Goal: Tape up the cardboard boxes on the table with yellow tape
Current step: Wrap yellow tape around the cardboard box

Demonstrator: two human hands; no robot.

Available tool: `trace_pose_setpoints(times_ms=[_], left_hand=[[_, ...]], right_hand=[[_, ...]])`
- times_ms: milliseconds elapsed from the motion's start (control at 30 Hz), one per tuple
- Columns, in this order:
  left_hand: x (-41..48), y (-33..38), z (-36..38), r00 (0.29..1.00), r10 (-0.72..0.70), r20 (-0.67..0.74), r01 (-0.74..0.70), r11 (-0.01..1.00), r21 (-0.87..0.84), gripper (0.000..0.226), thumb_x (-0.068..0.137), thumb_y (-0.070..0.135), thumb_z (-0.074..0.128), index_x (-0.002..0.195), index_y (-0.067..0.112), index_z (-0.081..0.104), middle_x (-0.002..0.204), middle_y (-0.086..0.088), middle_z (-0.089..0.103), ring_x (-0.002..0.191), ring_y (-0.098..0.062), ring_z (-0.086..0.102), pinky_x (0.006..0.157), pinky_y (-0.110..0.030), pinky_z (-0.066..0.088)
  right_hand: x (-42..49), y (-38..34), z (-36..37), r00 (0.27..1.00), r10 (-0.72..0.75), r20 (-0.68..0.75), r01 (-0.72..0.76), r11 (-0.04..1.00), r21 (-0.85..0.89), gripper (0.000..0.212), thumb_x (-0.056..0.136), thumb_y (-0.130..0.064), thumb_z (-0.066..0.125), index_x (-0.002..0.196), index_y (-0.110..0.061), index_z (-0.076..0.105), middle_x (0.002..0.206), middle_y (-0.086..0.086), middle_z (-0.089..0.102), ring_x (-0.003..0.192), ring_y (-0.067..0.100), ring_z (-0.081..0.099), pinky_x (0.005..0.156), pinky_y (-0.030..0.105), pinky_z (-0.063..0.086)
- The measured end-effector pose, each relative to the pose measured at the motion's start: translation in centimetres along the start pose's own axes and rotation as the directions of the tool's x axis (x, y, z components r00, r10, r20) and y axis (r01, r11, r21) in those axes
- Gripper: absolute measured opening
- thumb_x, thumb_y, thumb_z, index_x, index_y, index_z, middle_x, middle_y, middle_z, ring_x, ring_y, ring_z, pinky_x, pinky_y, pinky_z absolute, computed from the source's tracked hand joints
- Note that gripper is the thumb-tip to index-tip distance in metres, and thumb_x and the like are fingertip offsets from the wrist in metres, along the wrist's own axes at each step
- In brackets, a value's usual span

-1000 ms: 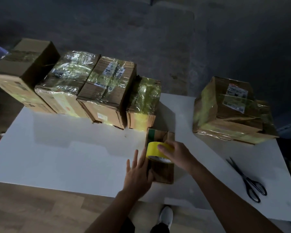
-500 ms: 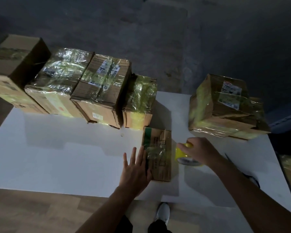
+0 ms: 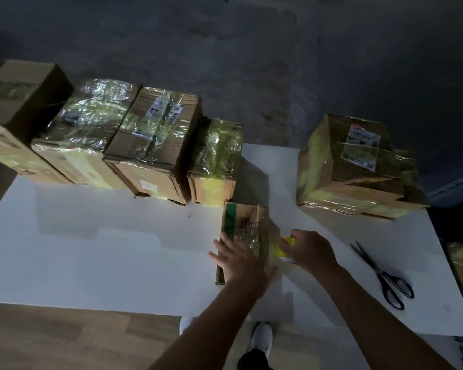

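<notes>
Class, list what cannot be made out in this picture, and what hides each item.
Head view: yellow tape roll, mostly covered by the right hand gripping it.
Head view: near end of the small box, under the left hand.
Head view: leftmost box, cut off by the left edge.
Head view: label on the right-hand box, too small and dim to read.

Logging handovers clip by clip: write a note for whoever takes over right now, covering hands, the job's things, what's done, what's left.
Left hand pressed flat on the small box.
Right hand grips the yellow tape roll at the box's right side.
Scissors lie on the table to the right.
Done: back row of boxes and right box show tape; a strip crosses the small box.
Left: finish and cut.
</notes>
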State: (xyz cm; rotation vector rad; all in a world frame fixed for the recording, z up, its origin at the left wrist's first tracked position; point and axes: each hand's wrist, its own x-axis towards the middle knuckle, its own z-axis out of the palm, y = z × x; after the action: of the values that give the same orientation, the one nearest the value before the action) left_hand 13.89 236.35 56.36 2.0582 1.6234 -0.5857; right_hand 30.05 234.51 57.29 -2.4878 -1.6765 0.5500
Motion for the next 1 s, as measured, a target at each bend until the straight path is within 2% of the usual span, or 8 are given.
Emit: trace_pose_setpoints(times_ms=[67, 167, 300, 433, 567, 700, 833, 1000], left_hand=[[0.1, 0.9, 0.0, 0.998, -0.046, 0.049, 0.050, 0.996, -0.073, 0.119, 0.078, 0.080, 0.043, 0.149, -0.001, -0.009, 0.152, -0.034, -0.019, 0.139, -0.056, -0.011, 0.109, -0.069, 0.009], [0.1, 1.4, -0.1, 0.997, -0.078, 0.023, 0.080, 0.982, -0.171, 0.118, 0.078, 0.068, 0.058, 0.149, -0.001, -0.008, 0.153, -0.033, -0.019, 0.140, -0.054, -0.011, 0.109, -0.068, 0.015], [-0.1, 0.1, -0.3, 0.998, -0.013, -0.059, -0.010, 0.926, -0.378, 0.113, 0.075, 0.064, 0.065, 0.150, 0.006, 0.003, 0.158, -0.022, -0.009, 0.144, -0.047, -0.002, 0.112, -0.063, 0.020], [-0.4, -1.7, -0.4, 0.981, 0.077, -0.180, -0.176, 0.748, -0.640, 0.089, 0.071, 0.055, 0.068, 0.139, 0.013, 0.029, 0.152, -0.006, 0.018, 0.135, -0.032, 0.024, 0.103, -0.056, 0.041], [-0.8, -2.8, -0.7, 0.972, 0.110, -0.208, -0.234, 0.537, -0.811, 0.063, 0.074, 0.045, 0.068, 0.124, 0.017, 0.042, 0.128, 0.000, 0.038, 0.116, -0.021, 0.041, 0.088, -0.043, 0.055], [-1.0, -3.9, -0.7, 0.974, 0.110, -0.198, -0.226, 0.440, -0.869, 0.079, 0.073, 0.052, 0.063, 0.137, 0.015, 0.037, 0.134, -0.003, 0.043, 0.121, -0.024, 0.047, 0.093, -0.046, 0.053], [-1.3, -4.6, -0.4, 0.975, 0.098, -0.198, -0.220, 0.364, -0.905, 0.077, 0.067, 0.059, 0.059, 0.132, 0.021, 0.042, 0.131, 0.001, 0.049, 0.118, -0.020, 0.052, 0.092, -0.044, 0.054], [-1.5, -4.5, -0.3, 0.972, 0.093, -0.215, -0.234, 0.329, -0.915, 0.055, 0.066, 0.059, 0.059, 0.115, 0.046, 0.037, 0.121, 0.014, 0.048, 0.111, -0.011, 0.053, 0.083, -0.029, 0.057]], right_hand=[[0.1, -0.1, 0.2, 0.999, -0.034, 0.012, 0.034, 0.998, -0.054, 0.037, 0.086, -0.050, 0.055, 0.073, -0.015, 0.055, 0.065, -0.001, 0.049, 0.065, 0.020, 0.048, 0.056, 0.025, 0.029], [0.2, -0.1, 0.0, 1.000, -0.023, 0.015, 0.022, 0.999, 0.044, 0.040, 0.084, -0.050, 0.061, 0.064, -0.020, 0.044, 0.063, 0.001, 0.052, 0.064, 0.022, 0.051, 0.055, 0.026, 0.032], [0.0, 0.0, -0.5, 0.995, -0.069, -0.069, 0.076, 0.990, 0.118, 0.042, 0.084, -0.045, 0.066, 0.061, -0.021, 0.040, 0.058, 0.000, 0.049, 0.057, 0.022, 0.049, 0.053, 0.025, 0.031], [0.5, -0.7, -2.6, 0.959, -0.186, -0.214, 0.213, 0.971, 0.109, 0.045, 0.082, -0.047, 0.067, 0.058, -0.022, 0.040, 0.046, -0.007, 0.035, 0.043, 0.010, 0.039, 0.044, 0.020, 0.026], [1.1, -1.2, -4.9, 0.946, -0.284, -0.155, 0.316, 0.914, 0.256, 0.035, 0.086, -0.045, 0.063, 0.064, -0.022, 0.050, 0.055, -0.003, 0.046, 0.052, 0.010, 0.046, 0.049, 0.023, 0.034], [0.9, -1.8, -6.3, 0.947, -0.321, -0.027, 0.302, 0.855, 0.422, 0.029, 0.085, -0.047, 0.065, 0.067, -0.026, 0.055, 0.058, -0.005, 0.047, 0.054, 0.003, 0.050, 0.050, 0.016, 0.037], [0.8, -2.5, -6.7, 0.938, -0.332, -0.102, 0.347, 0.906, 0.242, 0.043, 0.084, -0.040, 0.069, 0.055, -0.023, 0.042, 0.052, -0.003, 0.036, 0.050, 0.011, 0.039, 0.050, 0.027, 0.031], [0.5, -2.2, -6.2, 0.952, -0.277, -0.131, 0.293, 0.948, 0.120, 0.047, 0.083, -0.048, 0.064, 0.055, -0.013, 0.049, 0.051, 0.004, 0.044, 0.050, 0.019, 0.044, 0.048, 0.025, 0.031]])
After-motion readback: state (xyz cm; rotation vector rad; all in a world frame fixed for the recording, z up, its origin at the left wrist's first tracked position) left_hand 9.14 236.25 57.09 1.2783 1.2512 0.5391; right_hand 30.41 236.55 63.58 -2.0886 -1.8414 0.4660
